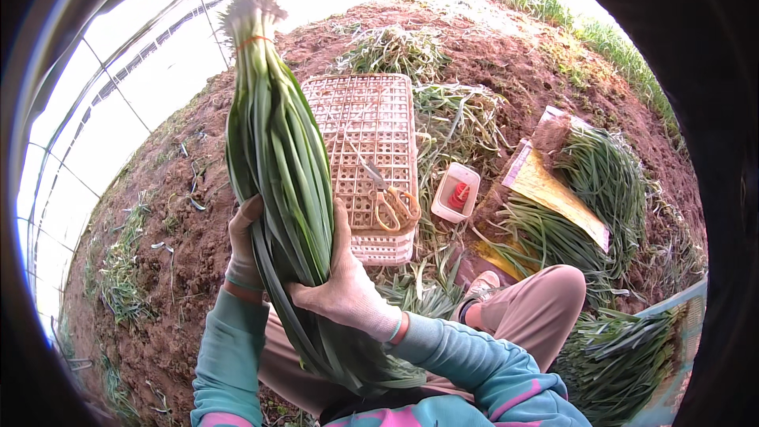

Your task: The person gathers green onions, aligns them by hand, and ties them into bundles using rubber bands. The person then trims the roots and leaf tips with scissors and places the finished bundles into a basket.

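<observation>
Between my two gloved hands I hold a thick bundle of garlic chives [278, 148] upright and slightly tilted, its root end up and a red band around it near the top. My left hand [246, 243] grips the left side of the leaves. From the right, my right hand [350, 284] clasps the same leaves with its thumb pointing up. The lower leaves hang over my lap. Beyond the bundle stands an upturned white plastic crate [379, 130], with orange-handled scissors [391, 201] lying on top of it.
A small white tub [455, 190] holding red bands [458, 196] sits right of the crate. Loose chives [605, 178] lie piled with a yellow sheet [551, 190] at the right. More chives fill a blue-rimmed crate [682, 344]. Leaf trimmings [397, 53] lie on the soil.
</observation>
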Demonstrator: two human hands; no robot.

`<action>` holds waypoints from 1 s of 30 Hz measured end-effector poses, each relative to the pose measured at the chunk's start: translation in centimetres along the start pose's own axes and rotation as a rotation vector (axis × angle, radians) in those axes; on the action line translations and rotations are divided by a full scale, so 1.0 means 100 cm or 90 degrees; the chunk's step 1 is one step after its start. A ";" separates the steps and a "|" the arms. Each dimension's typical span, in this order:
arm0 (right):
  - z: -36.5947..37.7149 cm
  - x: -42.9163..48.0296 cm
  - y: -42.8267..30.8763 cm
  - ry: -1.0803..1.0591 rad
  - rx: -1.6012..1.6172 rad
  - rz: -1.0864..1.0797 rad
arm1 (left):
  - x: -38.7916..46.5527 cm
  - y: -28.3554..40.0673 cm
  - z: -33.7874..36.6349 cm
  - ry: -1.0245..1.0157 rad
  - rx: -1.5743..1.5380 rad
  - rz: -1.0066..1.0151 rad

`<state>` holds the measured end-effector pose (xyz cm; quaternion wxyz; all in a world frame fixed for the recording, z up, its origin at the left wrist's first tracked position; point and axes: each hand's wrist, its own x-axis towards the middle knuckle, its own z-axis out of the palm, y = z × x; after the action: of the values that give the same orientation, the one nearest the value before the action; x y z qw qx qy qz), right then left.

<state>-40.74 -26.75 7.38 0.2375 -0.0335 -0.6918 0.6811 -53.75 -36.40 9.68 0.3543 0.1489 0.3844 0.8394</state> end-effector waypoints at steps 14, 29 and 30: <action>-0.045 0.198 0.112 0.282 -0.138 0.069 | 0.262 -0.042 -0.062 -0.008 0.071 -0.129; -0.086 0.251 0.146 0.068 -0.109 0.415 | 0.334 -0.042 -0.175 0.130 0.486 -0.047; -0.089 0.252 0.146 0.069 -0.109 0.414 | 0.338 -0.042 -0.179 0.125 0.503 -0.045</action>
<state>-63.74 -8.20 0.10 0.0406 -0.3085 -0.6860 0.6577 -84.95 -20.17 -6.03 0.2598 0.1795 0.7142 0.6247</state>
